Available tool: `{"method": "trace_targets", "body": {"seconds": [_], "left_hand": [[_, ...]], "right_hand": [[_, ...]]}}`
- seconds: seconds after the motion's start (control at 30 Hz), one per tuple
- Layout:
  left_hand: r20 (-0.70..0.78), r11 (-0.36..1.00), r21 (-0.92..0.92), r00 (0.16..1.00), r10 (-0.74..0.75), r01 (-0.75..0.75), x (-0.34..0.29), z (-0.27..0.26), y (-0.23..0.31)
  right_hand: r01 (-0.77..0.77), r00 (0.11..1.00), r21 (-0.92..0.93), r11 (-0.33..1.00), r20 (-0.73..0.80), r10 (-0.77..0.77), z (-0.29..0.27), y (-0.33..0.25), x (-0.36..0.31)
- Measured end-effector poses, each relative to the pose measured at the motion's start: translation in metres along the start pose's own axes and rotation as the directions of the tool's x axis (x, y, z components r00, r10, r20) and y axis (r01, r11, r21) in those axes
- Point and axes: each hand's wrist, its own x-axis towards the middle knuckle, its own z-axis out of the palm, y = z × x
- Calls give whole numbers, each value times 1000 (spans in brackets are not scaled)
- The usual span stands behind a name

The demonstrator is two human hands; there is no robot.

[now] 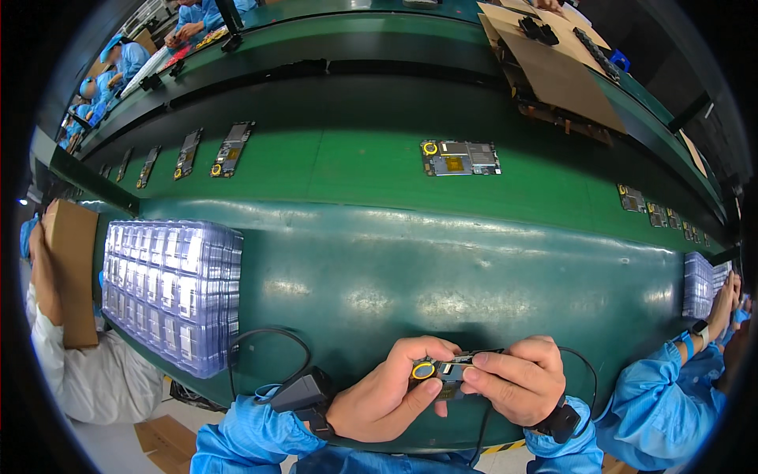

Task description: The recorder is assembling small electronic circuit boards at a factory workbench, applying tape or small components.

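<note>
Above the near edge of the bench, my left hand [390, 393] grips a dark phone frame with its circuit board [450, 387], thumb along the lower edge. A yellow-ringed round part [423, 370] shows at the frame's left end. My right hand [521, 381] is closed at the frame's right end, with thumb and fingers pinched over its upper face. Whether a small separate part sits between those fingertips is hidden. Both wrists wear dark devices, and a black cable runs off each side.
Stacked clear plastic trays [172, 292] with small parts stand at the left. Beyond the bench, a green conveyor belt [339, 170] carries several similar phone frames, one of them [460, 158] straight ahead. Cardboard sheets [560, 71] lie on the shelf above. Co-workers' arms [671, 387] flank both sides.
</note>
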Motion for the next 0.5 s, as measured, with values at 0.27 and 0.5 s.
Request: {"method": "trace_targets", "body": {"seconds": [0.27, 0.5], "left_hand": [[-4, 1000, -16, 1000, 1, -1, 0, 0, -1], [-18, 1000, 15, 1000, 6, -5, -6, -2, -4]], "right_hand": [[28, 1000, -1, 1000, -9, -28, 1, 0, -3], [16, 1000, -12, 1000, -11, -16, 8, -3, -5]]}}
